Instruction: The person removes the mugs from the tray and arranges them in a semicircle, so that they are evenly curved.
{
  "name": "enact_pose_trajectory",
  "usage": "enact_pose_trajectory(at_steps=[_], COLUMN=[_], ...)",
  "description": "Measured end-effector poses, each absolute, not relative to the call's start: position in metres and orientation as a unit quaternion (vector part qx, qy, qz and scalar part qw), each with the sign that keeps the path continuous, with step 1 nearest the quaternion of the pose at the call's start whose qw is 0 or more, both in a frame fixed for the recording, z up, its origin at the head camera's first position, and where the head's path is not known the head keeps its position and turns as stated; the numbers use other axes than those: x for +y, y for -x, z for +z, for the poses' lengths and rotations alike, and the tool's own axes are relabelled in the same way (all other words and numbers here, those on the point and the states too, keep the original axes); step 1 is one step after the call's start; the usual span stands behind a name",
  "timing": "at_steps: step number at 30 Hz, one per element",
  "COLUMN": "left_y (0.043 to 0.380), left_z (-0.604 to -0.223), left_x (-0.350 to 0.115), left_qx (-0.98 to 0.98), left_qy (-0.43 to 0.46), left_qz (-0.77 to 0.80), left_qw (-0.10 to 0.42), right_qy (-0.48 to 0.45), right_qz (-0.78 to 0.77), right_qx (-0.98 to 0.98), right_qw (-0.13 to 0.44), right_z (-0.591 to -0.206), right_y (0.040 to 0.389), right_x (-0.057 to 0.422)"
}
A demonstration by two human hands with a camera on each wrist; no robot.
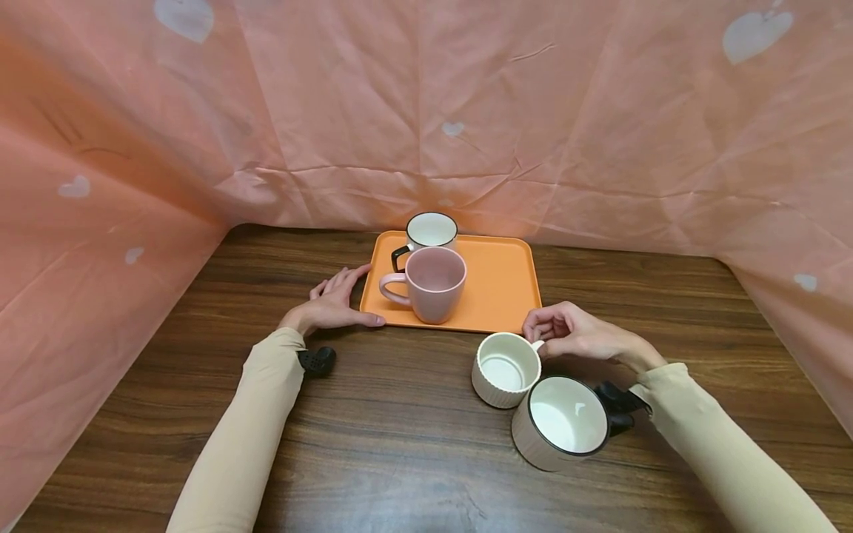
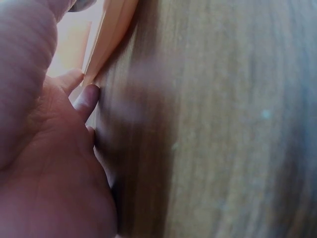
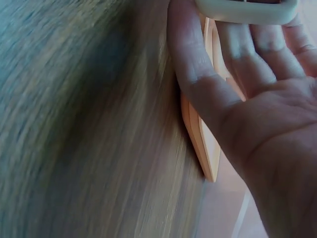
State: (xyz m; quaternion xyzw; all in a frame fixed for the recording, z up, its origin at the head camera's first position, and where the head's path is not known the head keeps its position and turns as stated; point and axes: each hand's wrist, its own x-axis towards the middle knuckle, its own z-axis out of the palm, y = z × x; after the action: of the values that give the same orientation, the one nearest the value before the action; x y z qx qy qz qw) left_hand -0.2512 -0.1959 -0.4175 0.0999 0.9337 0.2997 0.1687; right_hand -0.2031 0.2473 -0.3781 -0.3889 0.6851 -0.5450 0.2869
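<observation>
Nearest on the tabletop (image 1: pixel 373 451) stands a large black-rimmed mug (image 1: pixel 543 444), mouth up. Just beyond its left side is the ribbed cup (image 1: pixel 496 386), also mouth up, its axis close to vertical; its handle (image 3: pixel 247 14) points to the right and away from the person. The right hand (image 1: pixel 576 333) pinches that handle, the thumb on one side and curled fingers on the other. Whether the cup's base touches the wood, I cannot tell.

Farther off lies the orange tray (image 1: pixel 500 285), its long axis running left to right. The left hand (image 1: pixel 333 302) is at its left end—thumb and fingers spread apart, touching the edge near the front corner. On the tray the pink mug (image 1: pixel 436 297) stands upright, handle pointing left; close behind it—partly hidden—is a smaller black-rimmed mug (image 1: pixel 432 231), its black handle also to the left. A pink heart-patterned cloth (image 1: pixel 360 96) hangs at the back.
</observation>
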Motion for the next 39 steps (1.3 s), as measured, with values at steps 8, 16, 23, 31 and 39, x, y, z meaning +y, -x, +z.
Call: enact_pose_trajectory(at_steps=[8,16,23,31,39], left_y=[0.251,0.243,0.236,0.228,0.222], left_z=[-0.417,-0.404,-0.397,-0.386,-0.374], left_x=[-0.196,-0.193,-0.188,-0.184,-0.174], left_qx=[0.932,0.935,0.934,0.911,0.847], left_qy=[-0.104,-0.111,-0.112,-0.113,-0.124], left_qz=[0.302,0.29,0.298,0.381,0.512], left_qw=[0.17,0.169,0.162,0.107,0.068], right_qy=[0.321,0.18,0.125,0.123,0.127], right_qz=[-0.547,-0.494,-0.409,-0.363,-0.314], right_qx=[0.744,0.845,0.904,0.923,0.938], right_qw=[0.21,0.094,0.014,0.03,0.075], right_z=[-0.381,-0.388,-0.394,-0.394,-0.397], right_y=[0.203,0.208,0.213,0.22,0.227], right_x=[0.261,0.27,0.273,0.267,0.261])
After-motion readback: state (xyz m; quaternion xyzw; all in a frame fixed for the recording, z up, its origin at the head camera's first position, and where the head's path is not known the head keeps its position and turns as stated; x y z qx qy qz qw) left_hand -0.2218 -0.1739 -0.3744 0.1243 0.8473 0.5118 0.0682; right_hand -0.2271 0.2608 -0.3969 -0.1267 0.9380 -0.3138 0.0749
